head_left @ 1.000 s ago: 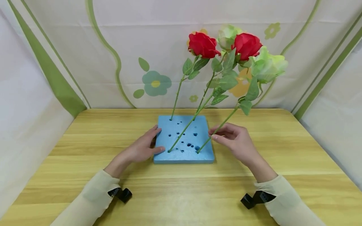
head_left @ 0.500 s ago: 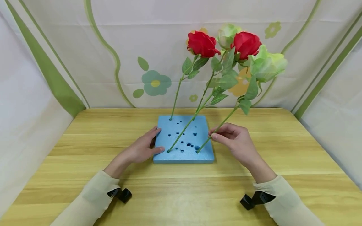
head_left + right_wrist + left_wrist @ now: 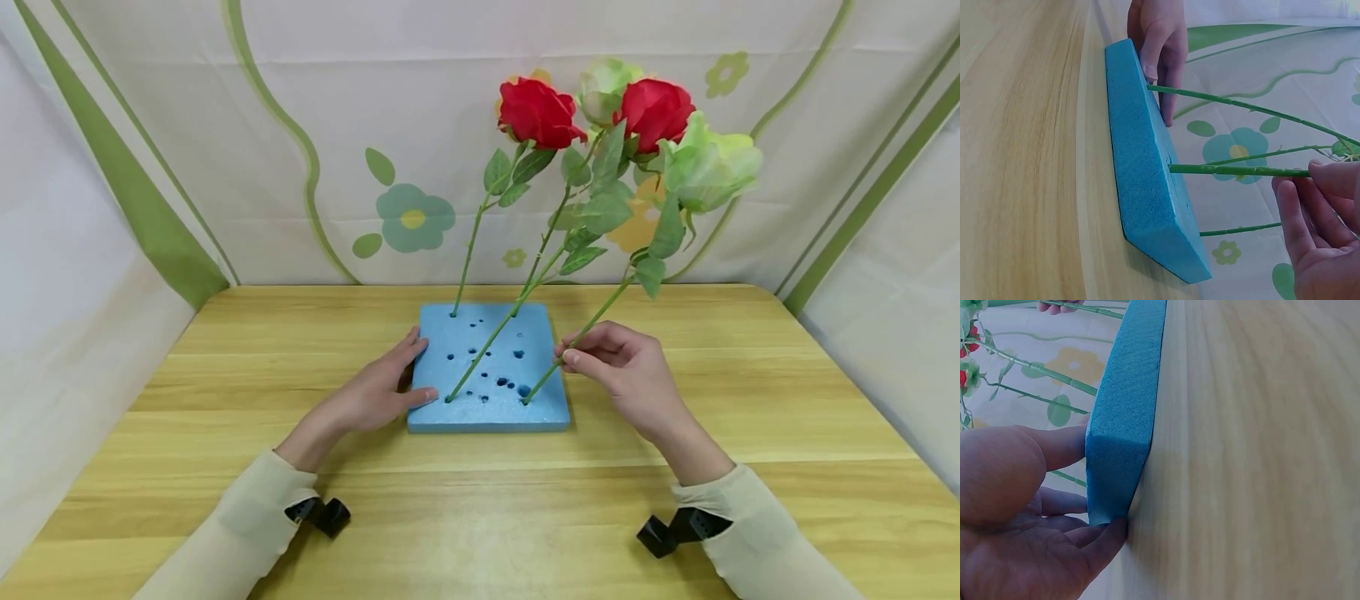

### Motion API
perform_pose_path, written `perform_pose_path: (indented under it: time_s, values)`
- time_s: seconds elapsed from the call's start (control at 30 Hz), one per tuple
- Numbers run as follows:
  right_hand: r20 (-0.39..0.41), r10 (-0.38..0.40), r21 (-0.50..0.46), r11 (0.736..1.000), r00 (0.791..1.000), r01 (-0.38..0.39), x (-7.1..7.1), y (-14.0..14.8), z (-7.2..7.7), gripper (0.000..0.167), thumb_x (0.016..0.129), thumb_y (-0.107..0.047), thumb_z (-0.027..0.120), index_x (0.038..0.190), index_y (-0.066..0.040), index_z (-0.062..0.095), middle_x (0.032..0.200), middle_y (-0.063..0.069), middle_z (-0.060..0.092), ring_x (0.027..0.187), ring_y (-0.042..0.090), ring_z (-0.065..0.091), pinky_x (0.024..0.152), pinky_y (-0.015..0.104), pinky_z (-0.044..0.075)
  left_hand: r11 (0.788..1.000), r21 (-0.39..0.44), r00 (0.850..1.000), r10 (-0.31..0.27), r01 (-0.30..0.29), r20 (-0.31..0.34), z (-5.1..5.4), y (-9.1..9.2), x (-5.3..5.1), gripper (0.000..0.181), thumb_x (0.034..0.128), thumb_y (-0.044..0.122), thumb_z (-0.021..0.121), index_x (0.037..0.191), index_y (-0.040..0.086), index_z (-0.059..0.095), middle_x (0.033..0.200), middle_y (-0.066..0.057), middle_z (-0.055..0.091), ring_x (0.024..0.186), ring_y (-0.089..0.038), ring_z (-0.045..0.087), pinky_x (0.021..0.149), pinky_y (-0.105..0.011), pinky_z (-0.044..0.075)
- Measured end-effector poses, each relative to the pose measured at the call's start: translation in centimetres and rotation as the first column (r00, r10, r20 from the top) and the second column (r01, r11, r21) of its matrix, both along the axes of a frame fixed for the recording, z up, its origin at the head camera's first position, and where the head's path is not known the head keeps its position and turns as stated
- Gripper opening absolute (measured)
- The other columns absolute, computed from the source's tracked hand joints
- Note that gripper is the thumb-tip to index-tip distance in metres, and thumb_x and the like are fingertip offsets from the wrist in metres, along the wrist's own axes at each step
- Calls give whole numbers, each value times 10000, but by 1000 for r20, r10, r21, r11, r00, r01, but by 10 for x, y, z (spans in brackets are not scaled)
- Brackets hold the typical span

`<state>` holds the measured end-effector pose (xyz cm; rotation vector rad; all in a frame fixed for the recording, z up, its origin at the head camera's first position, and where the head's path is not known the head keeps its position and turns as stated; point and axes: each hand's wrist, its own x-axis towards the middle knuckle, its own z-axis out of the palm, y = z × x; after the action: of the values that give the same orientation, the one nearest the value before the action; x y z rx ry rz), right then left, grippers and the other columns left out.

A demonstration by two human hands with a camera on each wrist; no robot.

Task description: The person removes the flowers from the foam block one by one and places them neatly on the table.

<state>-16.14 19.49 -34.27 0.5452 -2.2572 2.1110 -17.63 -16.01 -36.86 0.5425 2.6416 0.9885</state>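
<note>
A square blue foam block (image 3: 491, 417) with several holes lies on the table. Two red artificial roses (image 3: 538, 113) and two pale green ones stand in it, their stems slanting to the right. My left hand (image 3: 375, 390) holds the block's left edge, thumb (image 3: 1063, 447) on the top face and fingers against the side. With thumb and fingertips, my right hand (image 3: 630, 371) pinches the stem (image 3: 1241, 170) of the near-right green rose (image 3: 708, 167). The lower end of that stem is in a hole near the block's front right corner.
The wooden table (image 3: 480, 517) reaches back to a patterned cloth backdrop (image 3: 337, 125). Cloth also hangs at both sides. A black camera is strapped at each wrist, over cream sleeves (image 3: 232, 525). The flower heads overlap at the upper right.
Both hands keep their places on the block and the stem. Flowers, block and table shift only very slightly in view, with no clear movement of their own.
</note>
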Motion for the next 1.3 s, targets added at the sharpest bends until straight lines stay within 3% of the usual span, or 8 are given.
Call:
perform_pose_path:
  time_s: [0.47,0.77,1.1,1.3]
  values:
    - [-23,-12,-49,999,1000,11,1,1,-1,77,996,5,711,1037,45,658,1056,69,806,949,153,792,853,319,662,1000,-7,1000,-6,6,-1,1,1,0,852,1069,320,653,1702,39,157,1808,-125,3,1667,-392,84,1326,-620,184]
    - [-45,-40,-51,998,998,38,1,0,3,71,1012,-11,695,1036,42,653,1027,36,810,949,153,787,852,326,661,1000,-8,1000,-3,3,2,0,0,1,857,1069,325,653,1704,45,150,1809,-122,-2,1667,-390,83,1326,-618,184]
    - [-72,-75,-76,995,995,69,1,2,4,83,1011,18,680,1040,84,638,1036,91,801,961,171,787,855,320,661,1000,-19,1000,2,-2,-2,-1,1,0,851,1069,335,650,1702,42,162,1807,-129,11,1668,-389,82,1329,-613,178]
    - [-95,-122,-147,983,988,107,-1,7,8,64,1009,27,679,1035,69,638,1018,42,797,963,176,793,851,311,660,1000,-10,1000,2,-2,0,1,0,1,852,1067,323,655,1701,39,162,1808,-130,10,1668,-392,80,1328,-618,174]
